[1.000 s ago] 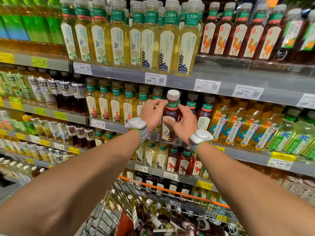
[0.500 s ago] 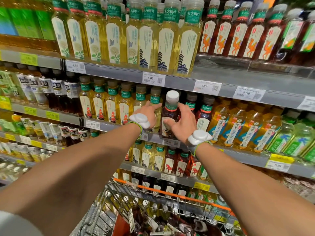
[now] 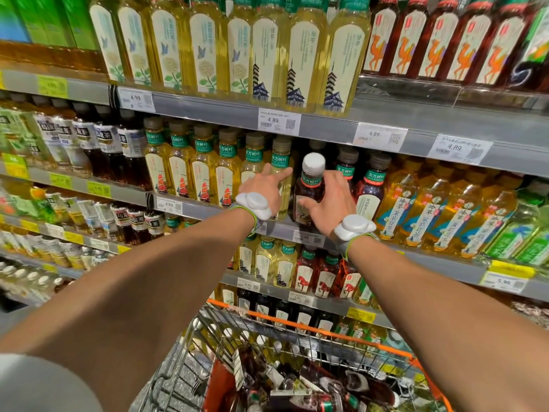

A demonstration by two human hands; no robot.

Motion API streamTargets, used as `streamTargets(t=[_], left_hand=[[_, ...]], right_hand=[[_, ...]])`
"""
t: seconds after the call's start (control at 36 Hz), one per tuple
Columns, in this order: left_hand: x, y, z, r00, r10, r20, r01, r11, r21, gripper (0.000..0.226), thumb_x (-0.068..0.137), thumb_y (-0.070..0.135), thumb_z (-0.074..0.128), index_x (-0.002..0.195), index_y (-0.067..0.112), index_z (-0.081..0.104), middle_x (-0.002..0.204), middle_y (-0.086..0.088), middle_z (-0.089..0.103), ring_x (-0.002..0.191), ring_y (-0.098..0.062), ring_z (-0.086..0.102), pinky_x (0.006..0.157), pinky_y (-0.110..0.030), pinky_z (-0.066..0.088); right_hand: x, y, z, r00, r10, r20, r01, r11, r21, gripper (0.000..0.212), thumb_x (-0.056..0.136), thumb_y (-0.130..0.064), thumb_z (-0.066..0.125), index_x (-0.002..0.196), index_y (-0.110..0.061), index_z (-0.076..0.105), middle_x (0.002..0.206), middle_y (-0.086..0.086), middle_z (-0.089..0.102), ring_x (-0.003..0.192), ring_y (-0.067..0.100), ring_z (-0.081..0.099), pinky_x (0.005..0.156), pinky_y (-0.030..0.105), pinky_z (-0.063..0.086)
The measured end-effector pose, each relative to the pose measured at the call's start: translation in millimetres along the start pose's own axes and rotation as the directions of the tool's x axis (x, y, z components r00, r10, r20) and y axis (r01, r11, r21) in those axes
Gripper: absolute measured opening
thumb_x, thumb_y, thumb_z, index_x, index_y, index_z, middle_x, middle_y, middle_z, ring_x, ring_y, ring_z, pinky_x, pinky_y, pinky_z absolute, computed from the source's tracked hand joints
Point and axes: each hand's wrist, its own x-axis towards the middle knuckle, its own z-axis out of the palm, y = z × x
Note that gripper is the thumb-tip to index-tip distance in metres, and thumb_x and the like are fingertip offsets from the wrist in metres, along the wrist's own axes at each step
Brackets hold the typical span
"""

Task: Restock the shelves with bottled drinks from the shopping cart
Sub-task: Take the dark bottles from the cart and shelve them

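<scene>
Dark bottle (image 3: pixel 309 188), upright at the shelf (image 3: pixel 280 228) edge, gripped by the right hand (image 3: pixel 331 202) from 3 o'clock; left hand (image 3: pixel 264 188), fingers straight, touches the yellow bottle (image 3: pixel 280 157) at 9 o'clock; best slid straight back, upright.

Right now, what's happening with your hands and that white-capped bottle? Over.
Right hand grips white-capped bottle, upright at shelf edge. Left hand open, fingers against neighbouring yellow bottle. Dark bottles crowd close behind.
</scene>
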Motion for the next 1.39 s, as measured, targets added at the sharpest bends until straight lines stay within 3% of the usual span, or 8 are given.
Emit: streamTargets(t=[0.11,0.39,0.58,0.75,0.83,1.0,1.14,1.39], left_hand=[[-2.5,0.2,-1.4,1.0,-0.011,-0.004,0.011,1.0,-0.002,0.087,0.087,0.006,0.053,0.153,0.051,0.02,0.167,-0.004,0.011,0.136,-0.037,0.047,0.095,-0.044,0.051],[-7.0,2.8,0.6,1.0,-0.016,0.003,0.016,1.0,-0.019,0.089,0.086,0.005,0.053,0.153,0.052,0.018,0.167,-0.001,0.008,0.139,-0.033,0.044,0.095,-0.044,0.051],[-6.3,3.4,0.6,0.999,-0.01,0.031,0.011,1.0,-0.028,0.091,0.086,0.005,0.053,0.155,0.051,0.016,0.168,-0.002,0.003,0.141,-0.033,0.04,0.096,-0.043,0.05],[-5.6,3.4,0.4,0.998,-0.019,0.052,0.02,1.0,-0.015,0.093,0.086,0.003,0.055,0.155,0.05,0.013,0.168,-0.002,-0.001,0.142,-0.033,0.039,0.098,-0.044,0.049],[-5.2,2.6,0.6,0.999,-0.016,0.051,0.017,1.0,-0.018,0.094,0.086,0.004,0.055,0.155,0.051,0.012,0.168,-0.002,-0.003,0.143,-0.033,0.038,0.098,-0.044,0.048],[-4.4,2.2,1.5,0.998,-0.022,0.056,0.023,1.0,-0.011,0.095,0.087,0.004,0.054,0.154,0.053,0.009,0.168,0.001,-0.004,0.141,-0.031,0.041,0.095,-0.042,0.05],[-1.8,0.1,3.3,0.998,-0.011,0.057,0.012,1.0,-0.016,0.095,0.087,0.003,0.055,0.154,0.052,0.01,0.168,0.0,-0.004,0.141,-0.031,0.041,0.098,-0.043,0.051],[-1.2,1.4,3.4,0.998,-0.013,0.067,0.011,0.999,0.033,0.097,0.086,0.003,0.056,0.155,0.051,0.007,0.168,-0.004,-0.005,0.14,-0.034,0.043,0.093,-0.042,0.05]], right_hand=[[4.8,0.4,1.0,0.998,0.04,0.047,-0.033,0.989,-0.141,0.06,0.083,-0.044,0.076,0.129,-0.013,0.051,0.132,0.007,0.05,0.125,0.029,0.045,0.092,0.043,0.048],[16.8,-14.2,5.1,0.976,0.214,0.046,-0.199,0.956,-0.214,0.053,0.086,-0.038,0.072,0.124,-0.011,0.048,0.124,0.014,0.058,0.107,0.039,0.061,0.08,0.043,0.051],[18.0,-26.9,9.6,0.955,0.293,-0.032,-0.292,0.924,-0.245,0.077,0.089,-0.03,0.07,0.148,-0.01,0.025,0.129,0.013,0.06,0.106,0.037,0.065,0.071,0.036,0.045],[18.1,-34.0,12.2,0.978,0.138,-0.155,-0.176,0.949,-0.263,0.047,0.09,-0.026,0.067,0.126,-0.015,0.04,0.121,0.009,0.048,0.079,0.035,0.065,0.055,0.035,0.037],[22.9,-34.9,14.4,0.997,0.049,-0.06,-0.066,0.942,-0.33,0.034,0.096,-0.022,0.057,0.127,-0.017,0.045,0.118,0.011,0.055,0.084,0.036,0.065,0.058,0.036,0.041],[36.3,-29.1,19.9,0.972,0.087,0.218,0.017,0.9,-0.435,0.035,0.095,-0.016,0.055,0.13,-0.018,0.053,0.11,0.012,0.065,0.098,0.036,0.065,0.066,0.033,0.042],[36.4,-30.0,16.4,0.962,0.073,0.263,0.079,0.848,-0.524,0.031,0.082,-0.007,0.061,0.111,-0.018,0.061,0.097,0.009,0.065,0.089,0.034,0.067,0.062,0.034,0.042],[37.2,-35.0,13.5,0.947,0.118,0.299,0.051,0.863,-0.502,0.032,0.08,-0.005,0.058,0.111,-0.016,0.061,0.105,0.01,0.066,0.095,0.034,0.067,0.065,0.035,0.043]])
